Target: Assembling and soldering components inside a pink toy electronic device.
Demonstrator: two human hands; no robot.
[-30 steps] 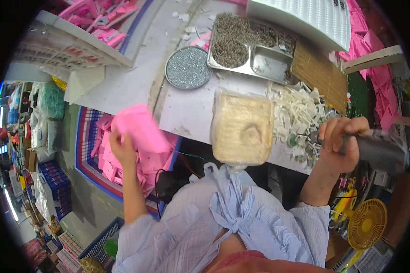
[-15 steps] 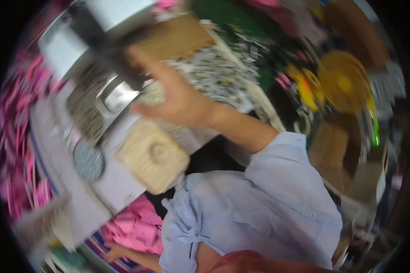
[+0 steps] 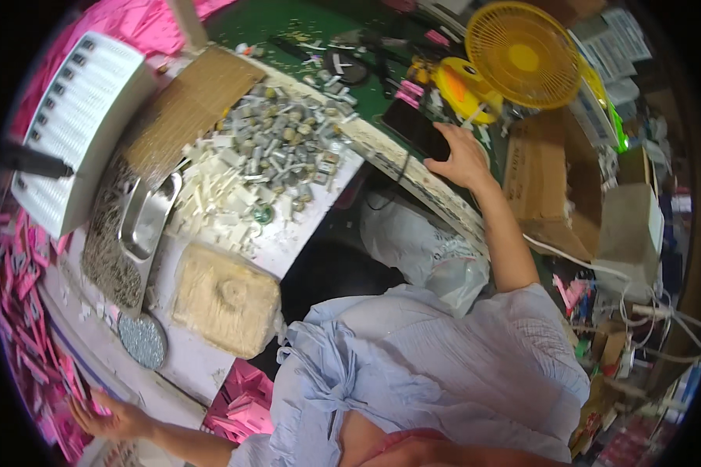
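At the far right, my right hand (image 3: 466, 158) has its thumb and fingers around the near end of a black phone (image 3: 415, 127) on the green surface. My left hand (image 3: 110, 418) is at the lower left, palm up with fingers spread and nothing in it, beside a heap of pink plastic parts (image 3: 31, 288). On the white table between them are a block wrapped in clear film (image 3: 226, 300), a metal tray (image 3: 148, 218), a pile of white strips (image 3: 214, 183) and many small grey metal motors (image 3: 280, 136).
A dark power screwdriver (image 3: 35, 161) hangs in front of a white slotted rack (image 3: 86, 124) at left. A brown board (image 3: 191, 109) lies behind the tray. At right stand a yellow basket (image 3: 522, 54) and a cardboard box (image 3: 549, 183). A round grey tin (image 3: 142, 341) sits near the block.
My right hand has moved from beside the dark tool over the table to the phone at right. The left hand has risen leftward to the pink parts. The whole view has shifted.
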